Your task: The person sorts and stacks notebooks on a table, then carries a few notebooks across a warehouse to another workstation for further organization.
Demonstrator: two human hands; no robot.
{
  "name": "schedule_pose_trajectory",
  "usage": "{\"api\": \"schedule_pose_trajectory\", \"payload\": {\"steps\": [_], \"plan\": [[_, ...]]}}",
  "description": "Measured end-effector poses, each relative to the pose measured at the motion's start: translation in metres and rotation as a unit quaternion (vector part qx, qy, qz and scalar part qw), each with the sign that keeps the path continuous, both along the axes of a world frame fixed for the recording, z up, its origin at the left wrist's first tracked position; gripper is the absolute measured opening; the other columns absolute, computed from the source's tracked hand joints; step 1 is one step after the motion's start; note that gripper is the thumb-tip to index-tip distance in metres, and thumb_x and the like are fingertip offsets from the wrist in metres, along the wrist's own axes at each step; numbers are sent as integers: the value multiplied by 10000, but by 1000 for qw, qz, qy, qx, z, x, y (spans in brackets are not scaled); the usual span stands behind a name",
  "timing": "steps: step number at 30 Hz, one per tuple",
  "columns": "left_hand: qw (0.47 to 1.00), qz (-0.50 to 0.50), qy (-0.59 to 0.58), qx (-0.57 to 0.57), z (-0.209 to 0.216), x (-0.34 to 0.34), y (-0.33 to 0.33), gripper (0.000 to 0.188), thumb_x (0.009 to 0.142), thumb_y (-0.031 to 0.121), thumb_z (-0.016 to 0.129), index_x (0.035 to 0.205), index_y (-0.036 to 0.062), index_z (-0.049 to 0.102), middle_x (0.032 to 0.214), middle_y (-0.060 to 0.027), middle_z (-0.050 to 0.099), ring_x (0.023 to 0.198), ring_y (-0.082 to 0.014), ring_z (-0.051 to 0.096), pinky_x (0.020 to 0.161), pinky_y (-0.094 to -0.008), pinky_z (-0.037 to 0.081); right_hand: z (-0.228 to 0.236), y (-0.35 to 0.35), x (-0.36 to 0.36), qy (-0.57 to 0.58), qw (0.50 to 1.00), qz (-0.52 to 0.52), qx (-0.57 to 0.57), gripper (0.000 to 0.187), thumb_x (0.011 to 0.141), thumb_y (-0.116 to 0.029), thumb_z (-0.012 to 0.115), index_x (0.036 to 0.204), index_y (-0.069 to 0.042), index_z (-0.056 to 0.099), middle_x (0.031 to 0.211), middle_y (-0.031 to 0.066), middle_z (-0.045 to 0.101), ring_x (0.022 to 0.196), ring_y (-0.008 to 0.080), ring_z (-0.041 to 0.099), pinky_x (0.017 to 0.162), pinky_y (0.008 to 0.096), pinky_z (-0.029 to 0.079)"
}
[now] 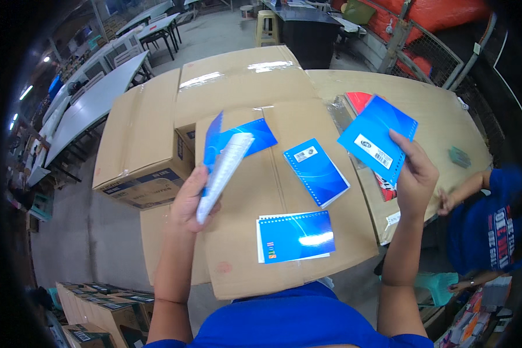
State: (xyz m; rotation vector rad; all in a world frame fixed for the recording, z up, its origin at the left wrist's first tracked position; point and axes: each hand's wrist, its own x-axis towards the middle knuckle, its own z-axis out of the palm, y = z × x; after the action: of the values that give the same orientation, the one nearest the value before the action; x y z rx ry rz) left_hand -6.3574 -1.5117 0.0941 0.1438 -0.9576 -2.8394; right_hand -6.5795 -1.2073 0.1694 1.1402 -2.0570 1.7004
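Note:
My left hand (pixel 192 200) grips a thin stack of white pages (pixel 229 168) with a blue cover along its side, held on edge above a cardboard box. A blue cover (pixel 258 136) shows behind these pages; whether it is joined to them I cannot tell. Held between thumb and fingers of my right hand (pixel 417 177) is a blue notebook cover (pixel 380 124) with a row of punched holes and a white label. Below lie two blue notebooks, a labelled one (pixel 327 180) set aslant and another (pixel 296 238) near the front, each with white sheets sticking out.
The large cardboard box (pixel 243 255) serves as a work surface, with another carton (pixel 139 133) on its left. A wooden table (pixel 446 127) adjoins at right, bearing red printed items (pixel 358 101). Close by on the right is a person in a blue shirt (pixel 481 232), near a teal stool (pixel 437 287).

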Motion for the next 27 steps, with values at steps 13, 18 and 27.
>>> {"api": "schedule_pose_trajectory", "payload": {"steps": [13, 18, 27], "plan": [[968, 199, -50, -148, 17, -30, 48, 245, 971, 304, 480, 1055, 74, 480, 931, -29, 614, 793, -87, 614, 702, -255, 534, 6, -63, 50, 447, 869, -100, 188, 279, 750, -60, 601, 1021, -74, 665, 1053, 84, 604, 1031, 248, 562, 960, 551, 288], [964, 217, -60, -144, 22, -35, 54, 276, 989, 322, 432, 1074, 66, 490, 955, -32, 613, 798, -90, 611, 697, -251, 531, 7, -76, 68, 420, 881, 30, 216, 303, 726, -46, 644, 1026, -90, 660, 1008, 71, 606, 1019, 220, 563, 973, 512, 307], [982, 135, -114, -64, 35, -38, 63, 283, 987, 323, 434, 1104, 73, 498, 991, -57, 612, 837, -104, 620, 684, -265, 543, -13, -79, 76, 449, 866, 103, 194, 336, 754, -103, 622, 1089, -77, 626, 994, 66, 612, 971, 235, 575, 904, 431, 408]]}}
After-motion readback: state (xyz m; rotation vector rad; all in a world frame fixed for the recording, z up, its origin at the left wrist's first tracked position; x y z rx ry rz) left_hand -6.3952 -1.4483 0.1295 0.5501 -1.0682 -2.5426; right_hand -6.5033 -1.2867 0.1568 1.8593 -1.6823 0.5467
